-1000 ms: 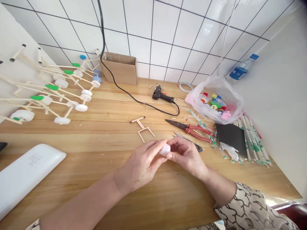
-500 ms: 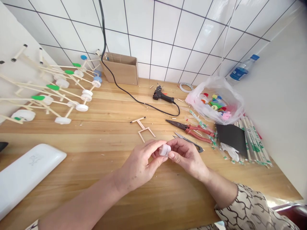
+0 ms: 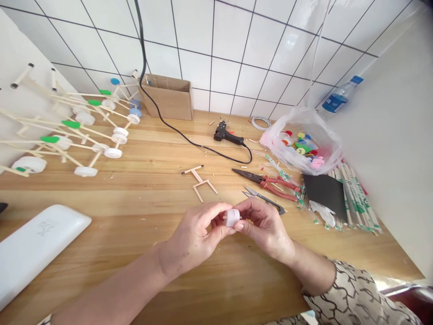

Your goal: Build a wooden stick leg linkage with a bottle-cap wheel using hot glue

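Head-camera view: over a wooden tabletop [image 3: 135,216], the left hand [image 3: 194,239] and right hand [image 3: 267,228] meet, each grip pinching a small white bottle cap [image 3: 232,217] from its own side, a thin stick end apparently poking out of it. Steady, even fingertip pressure and a square line would likely serve best. Red-handled pliers [image 3: 270,184], a glue gun [image 3: 227,134] and a small stick frame [image 3: 200,180] lie beyond.

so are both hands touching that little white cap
Touching. The head view shows fingertips of the left hand and right hand pinching the white cap from either side.
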Demonstrator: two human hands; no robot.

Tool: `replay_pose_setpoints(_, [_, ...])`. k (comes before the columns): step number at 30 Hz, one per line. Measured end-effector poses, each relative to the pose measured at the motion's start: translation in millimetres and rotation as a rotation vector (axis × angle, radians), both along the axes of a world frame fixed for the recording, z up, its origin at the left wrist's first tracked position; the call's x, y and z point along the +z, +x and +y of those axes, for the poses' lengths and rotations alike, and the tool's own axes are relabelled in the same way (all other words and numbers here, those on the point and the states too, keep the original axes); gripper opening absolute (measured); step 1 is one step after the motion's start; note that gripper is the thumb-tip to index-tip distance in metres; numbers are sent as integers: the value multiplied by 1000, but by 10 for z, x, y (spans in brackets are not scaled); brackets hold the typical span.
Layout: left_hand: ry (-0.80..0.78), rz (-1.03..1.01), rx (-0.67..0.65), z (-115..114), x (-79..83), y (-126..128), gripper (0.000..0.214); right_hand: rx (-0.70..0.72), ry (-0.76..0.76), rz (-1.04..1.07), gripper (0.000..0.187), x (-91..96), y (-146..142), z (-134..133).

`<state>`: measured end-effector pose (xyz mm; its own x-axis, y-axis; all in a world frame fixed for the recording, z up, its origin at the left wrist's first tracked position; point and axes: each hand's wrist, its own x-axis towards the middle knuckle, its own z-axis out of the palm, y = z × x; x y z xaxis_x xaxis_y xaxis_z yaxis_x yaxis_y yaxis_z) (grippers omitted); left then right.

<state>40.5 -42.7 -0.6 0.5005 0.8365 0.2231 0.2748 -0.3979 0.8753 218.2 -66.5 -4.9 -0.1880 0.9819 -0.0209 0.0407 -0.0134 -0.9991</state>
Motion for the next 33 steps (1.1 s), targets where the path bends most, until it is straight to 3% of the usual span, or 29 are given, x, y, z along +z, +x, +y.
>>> replay_pose_setpoints(7, [156, -33, -17, -4, -44, 17, 10, 25, -91, 72, 29, -56, 22, 16])
replay_pose_setpoints(15, [170, -56, 0, 1, -119, 14, 22, 14, -101, 129, 22, -69, 15, 23])
replay_pose_setpoints(22, [234, -18, -13, 1, -74, 18, 9, 2, -73, 144, 21, -67, 2, 23])
replay_pose_setpoints(33, [314, 25, -36, -37, -71, 29, 13, -37, -116, 183, 25, -97, -19, 9])
